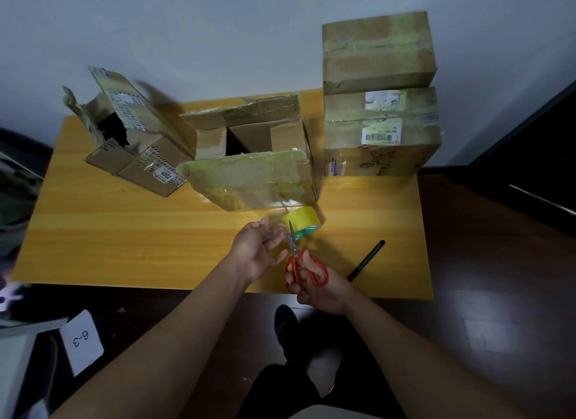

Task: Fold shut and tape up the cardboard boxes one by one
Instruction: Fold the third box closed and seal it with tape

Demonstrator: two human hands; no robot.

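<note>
An open cardboard box (252, 181) with raised flaps stands mid-table, its front flap covered in old tape. A yellow tape roll (301, 221) sits just in front of it. My right hand (318, 289) grips red-handled scissors (304, 267), blades pointing up toward the roll. My left hand (255, 251) is beside the blades, palm up, fingers loosely spread near a clear strip of tape; whether it pinches the strip I cannot tell. A second open, torn box (137, 134) stands to the left.
Two taped boxes are stacked at the right rear, the upper box (378, 52) on the lower box (381, 131). A black marker (366, 260) lies right of my right hand. The wooden table (109, 237) backs onto a white wall. A paper marked 6-3 (81, 340) lies on the floor.
</note>
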